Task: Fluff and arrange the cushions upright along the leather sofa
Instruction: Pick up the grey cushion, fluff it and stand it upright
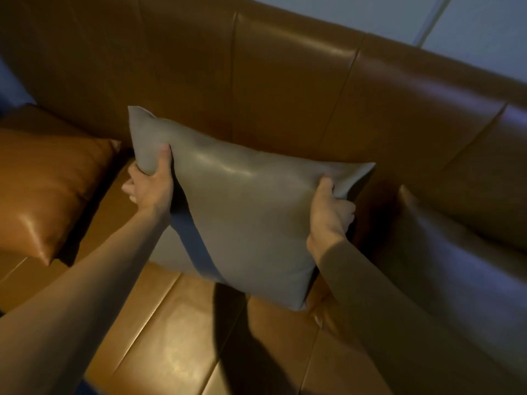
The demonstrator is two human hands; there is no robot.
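A grey leather cushion is held upright in front of the brown leather sofa's backrest, its lower edge just above the seat. My left hand grips its upper left edge, thumb on the front. My right hand pinches its right edge near the top corner. A tan leather cushion leans at the sofa's left end. A brown cushion stands against the backrest to the right, partly behind my right arm.
A pale wall shows above the backrest at the top right. The seat panels in front of the grey cushion carry my arms' shadows.
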